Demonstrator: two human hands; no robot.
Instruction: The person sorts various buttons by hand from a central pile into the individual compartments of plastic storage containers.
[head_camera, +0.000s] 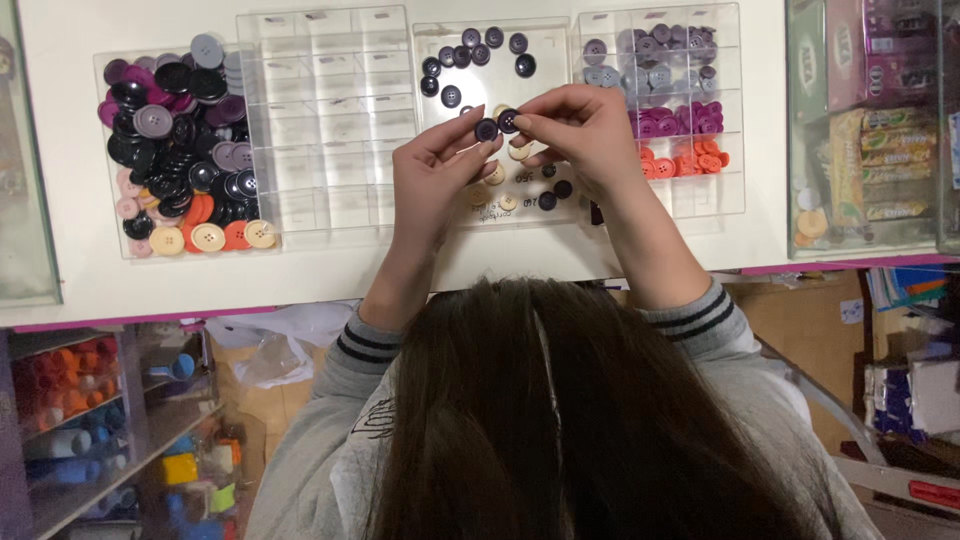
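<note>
A clear plastic tray of mixed black, purple and cream buttons (180, 150) is lying at the left. One dark round button (487, 129) is being pinched by the left hand (432, 175), another dark round button (509, 121) by the right hand (585, 135), both touching above a clear flat lid (540, 60). A divided clear box of sorted buttons (665, 110) is lying rightmost.

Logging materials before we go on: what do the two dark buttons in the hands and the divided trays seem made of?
The two dark buttons, one pinched in each hand, look like moulded plastic: smooth faces with a faint sheen, though resin can't be ruled out. The empty divided tray looks like clear rigid plastic: see-through walls, bright edges.
</note>
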